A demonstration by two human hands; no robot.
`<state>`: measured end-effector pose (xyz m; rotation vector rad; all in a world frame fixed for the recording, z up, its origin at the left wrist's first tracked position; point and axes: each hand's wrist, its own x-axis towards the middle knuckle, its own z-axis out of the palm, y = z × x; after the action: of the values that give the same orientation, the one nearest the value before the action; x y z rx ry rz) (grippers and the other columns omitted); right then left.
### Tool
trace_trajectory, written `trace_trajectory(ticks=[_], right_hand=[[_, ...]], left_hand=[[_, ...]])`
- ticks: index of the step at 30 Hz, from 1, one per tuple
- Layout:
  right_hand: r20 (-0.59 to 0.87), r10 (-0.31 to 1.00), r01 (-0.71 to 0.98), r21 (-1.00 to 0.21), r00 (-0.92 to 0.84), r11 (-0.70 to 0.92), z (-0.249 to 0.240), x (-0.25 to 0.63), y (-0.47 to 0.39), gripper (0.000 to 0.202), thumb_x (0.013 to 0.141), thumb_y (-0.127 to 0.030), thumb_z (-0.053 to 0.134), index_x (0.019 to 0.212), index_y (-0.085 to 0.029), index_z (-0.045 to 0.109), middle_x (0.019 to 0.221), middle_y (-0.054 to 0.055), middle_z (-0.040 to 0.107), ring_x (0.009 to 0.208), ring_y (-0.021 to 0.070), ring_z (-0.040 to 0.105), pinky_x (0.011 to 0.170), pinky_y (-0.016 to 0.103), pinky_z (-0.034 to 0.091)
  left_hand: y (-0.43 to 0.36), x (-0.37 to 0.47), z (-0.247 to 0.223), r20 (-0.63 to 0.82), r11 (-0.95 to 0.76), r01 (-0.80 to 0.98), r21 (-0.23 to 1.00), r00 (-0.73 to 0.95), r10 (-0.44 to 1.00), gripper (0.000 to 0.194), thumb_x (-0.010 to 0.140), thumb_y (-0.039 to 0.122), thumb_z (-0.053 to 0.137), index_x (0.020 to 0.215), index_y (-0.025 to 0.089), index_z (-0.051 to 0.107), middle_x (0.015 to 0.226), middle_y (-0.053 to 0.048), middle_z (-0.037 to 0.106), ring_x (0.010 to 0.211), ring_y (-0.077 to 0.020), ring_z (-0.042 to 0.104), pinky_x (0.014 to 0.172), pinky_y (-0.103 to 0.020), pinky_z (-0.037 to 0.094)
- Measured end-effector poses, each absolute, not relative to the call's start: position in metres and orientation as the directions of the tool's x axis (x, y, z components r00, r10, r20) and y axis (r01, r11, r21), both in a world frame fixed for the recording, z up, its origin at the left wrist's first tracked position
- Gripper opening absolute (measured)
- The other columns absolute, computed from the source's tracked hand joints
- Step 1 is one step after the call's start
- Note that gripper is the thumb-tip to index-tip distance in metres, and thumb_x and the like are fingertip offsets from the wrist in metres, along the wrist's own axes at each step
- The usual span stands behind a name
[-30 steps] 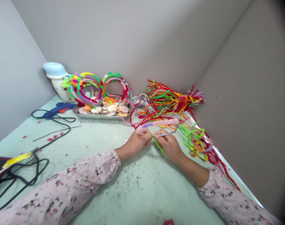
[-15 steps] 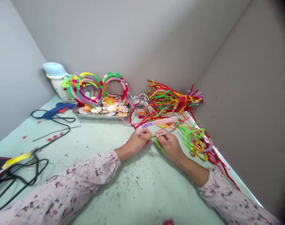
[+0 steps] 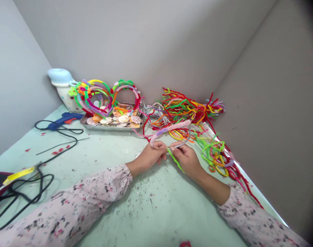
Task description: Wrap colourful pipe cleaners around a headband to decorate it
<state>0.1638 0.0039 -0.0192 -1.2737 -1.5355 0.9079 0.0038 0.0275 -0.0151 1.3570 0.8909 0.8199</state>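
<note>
A curved headband [image 3: 169, 128] wrapped in pink and purple fuzzy pipe cleaner rises between my hands, with a bare grey stretch bending down at its right side. My left hand [image 3: 153, 153] is closed around its lower left part, fingers curled inward. Opposite it, my right hand [image 3: 185, 157] pinches the grey end between thumb and forefinger. A bright green pipe cleaner [image 3: 176, 160] slants down from the fingertips, its loose end beside my right hand. My fingers hide where the green strand meets the headband.
A metal tray [image 3: 107, 128] holds seashells, with finished-looking colourful headbands [image 3: 94, 99] standing on it. Pipe cleaners [image 3: 184, 106] lie heaped at the back right. At left are a blue glue gun [image 3: 65, 120], black cable [image 3: 75, 141] and a white cup with a blue lid [image 3: 59, 76].
The headband's upper arc has tilted, its pink right end shifting up and slightly left. Both hands stay nearly in place, and the green strand's loose end has moved slightly.
</note>
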Motion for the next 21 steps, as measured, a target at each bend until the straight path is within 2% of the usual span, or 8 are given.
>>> trace_trajectory(ticks=[8,17,21], right_hand=[[0.175,0.981,0.294,-0.937,-0.079,0.191,-0.0171,0.1634,0.0051,0.024,0.081,-0.04,0.055,0.084,-0.017,0.06,0.062,-0.002,0.05,0.054,0.013,0.042,0.05,0.025,0.034],[0.235,0.966,0.298,-0.919,-0.107,0.257,-0.0208,0.1657,0.0077,0.025,0.082,-0.041,0.055,0.085,-0.017,0.062,0.083,0.005,0.06,0.072,0.0167,0.053,0.064,0.027,0.042],[0.231,0.964,0.275,-0.926,-0.129,0.259,-0.0226,0.1664,0.0077,0.024,0.084,-0.04,0.054,0.086,-0.017,0.061,0.081,0.004,0.06,0.071,0.0163,0.053,0.066,0.027,0.042]], left_hand=[[0.0271,0.0034,-0.0148,-0.074,0.078,0.01,0.997,0.451,0.889,0.017,0.079,0.031,0.05,0.073,0.015,0.052,0.055,0.003,0.056,0.037,-0.0045,0.042,0.039,-0.018,0.03],[0.0281,0.0031,-0.0178,-0.045,0.054,-0.006,0.999,0.458,0.888,0.015,0.077,0.029,0.048,0.07,0.015,0.052,0.054,0.004,0.053,0.037,-0.0044,0.041,0.039,-0.018,0.03],[0.0282,0.0028,-0.0199,-0.04,0.055,-0.02,0.998,0.459,0.887,0.017,0.078,0.03,0.048,0.07,0.016,0.05,0.053,0.005,0.05,0.037,-0.0044,0.04,0.037,-0.018,0.029]])
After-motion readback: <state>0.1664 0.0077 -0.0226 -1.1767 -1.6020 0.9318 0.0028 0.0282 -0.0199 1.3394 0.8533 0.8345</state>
